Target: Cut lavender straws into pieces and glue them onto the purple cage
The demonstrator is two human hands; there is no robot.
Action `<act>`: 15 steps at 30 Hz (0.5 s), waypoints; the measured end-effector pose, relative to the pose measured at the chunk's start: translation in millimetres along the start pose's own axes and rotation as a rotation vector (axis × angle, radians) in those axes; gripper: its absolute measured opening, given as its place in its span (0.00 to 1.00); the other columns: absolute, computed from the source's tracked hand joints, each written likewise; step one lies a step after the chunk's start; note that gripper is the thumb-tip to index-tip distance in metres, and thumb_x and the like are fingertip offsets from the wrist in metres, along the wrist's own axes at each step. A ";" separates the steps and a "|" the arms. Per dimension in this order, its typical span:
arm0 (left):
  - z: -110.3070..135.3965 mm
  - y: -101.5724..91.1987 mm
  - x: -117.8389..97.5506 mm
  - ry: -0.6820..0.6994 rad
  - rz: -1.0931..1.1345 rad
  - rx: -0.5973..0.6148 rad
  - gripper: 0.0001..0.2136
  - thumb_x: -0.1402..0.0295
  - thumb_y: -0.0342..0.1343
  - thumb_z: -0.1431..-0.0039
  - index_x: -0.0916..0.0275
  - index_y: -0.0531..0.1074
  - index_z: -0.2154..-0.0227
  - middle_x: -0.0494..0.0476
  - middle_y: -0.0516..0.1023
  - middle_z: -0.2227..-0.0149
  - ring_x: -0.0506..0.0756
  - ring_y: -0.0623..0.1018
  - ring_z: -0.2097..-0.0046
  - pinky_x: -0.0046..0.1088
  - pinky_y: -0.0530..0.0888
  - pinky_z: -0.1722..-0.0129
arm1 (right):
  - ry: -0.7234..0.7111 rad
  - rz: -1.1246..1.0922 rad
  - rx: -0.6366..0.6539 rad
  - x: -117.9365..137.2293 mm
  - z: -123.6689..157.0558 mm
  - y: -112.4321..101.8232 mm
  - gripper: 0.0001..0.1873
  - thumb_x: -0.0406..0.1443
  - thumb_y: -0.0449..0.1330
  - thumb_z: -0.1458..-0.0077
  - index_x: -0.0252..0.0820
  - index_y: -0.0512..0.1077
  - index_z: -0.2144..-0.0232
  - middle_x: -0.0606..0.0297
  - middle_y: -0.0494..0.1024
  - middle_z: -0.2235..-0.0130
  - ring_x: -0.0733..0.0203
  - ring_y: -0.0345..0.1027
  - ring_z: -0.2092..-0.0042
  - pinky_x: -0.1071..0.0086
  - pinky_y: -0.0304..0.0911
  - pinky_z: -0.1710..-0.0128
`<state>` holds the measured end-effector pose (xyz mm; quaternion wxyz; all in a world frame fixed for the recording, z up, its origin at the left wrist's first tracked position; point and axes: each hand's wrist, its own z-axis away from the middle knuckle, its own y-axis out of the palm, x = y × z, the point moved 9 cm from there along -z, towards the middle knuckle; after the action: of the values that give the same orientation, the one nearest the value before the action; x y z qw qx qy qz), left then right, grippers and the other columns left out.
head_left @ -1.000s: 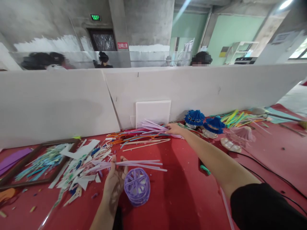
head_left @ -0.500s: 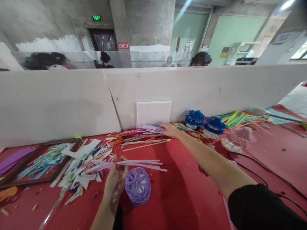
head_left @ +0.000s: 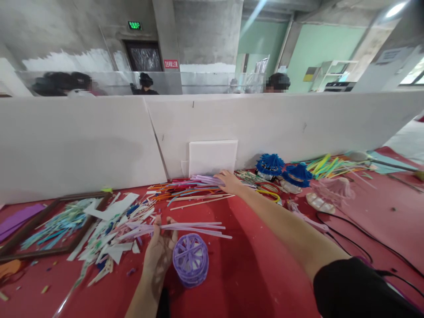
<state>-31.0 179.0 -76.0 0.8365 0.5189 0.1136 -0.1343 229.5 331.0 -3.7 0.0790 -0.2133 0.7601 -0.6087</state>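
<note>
In the lower middle, my left hand (head_left: 161, 245) pinches a bunch of light purple pipe cleaners (head_left: 198, 227), which stick out to both sides. Just right of it on the red table stands a purple openwork drum (head_left: 191, 258) with a spoked top. My right hand (head_left: 229, 182) stretches to the back of the table, its fingers closed over the ends of more light purple pipe cleaners (head_left: 206, 179). Those lie on a pile of orange, red and blue ones (head_left: 179, 190). The right fingertips are partly hidden.
Paper and pipe cleaner scraps (head_left: 115, 229) and a brown frame (head_left: 56, 216) lie left. Two blue fringed pieces (head_left: 270, 164), a pink one (head_left: 334, 190) and a black cable (head_left: 351, 225) are right. A white partition (head_left: 99, 141) borders the back; people are beyond it.
My right hand has shifted slightly left along the light purple pipe cleaners at the back. My left hand and its bunch have hardly moved.
</note>
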 end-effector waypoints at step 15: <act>3.2 -0.1 -1.0 0.015 -0.038 -0.007 0.18 0.69 0.38 0.32 0.55 0.71 0.51 0.57 0.78 0.66 0.51 0.81 0.62 0.28 0.78 0.60 | 0.002 -0.042 0.144 -3.1 -13.7 20.5 0.16 0.39 0.56 0.39 0.39 0.67 0.50 0.58 0.71 0.49 0.56 0.69 0.53 0.56 0.68 0.55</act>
<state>-31.8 176.1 -74.3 0.8348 0.5146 0.1304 -0.1459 222.5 347.9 -20.4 0.0803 -0.2225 0.7099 -0.6634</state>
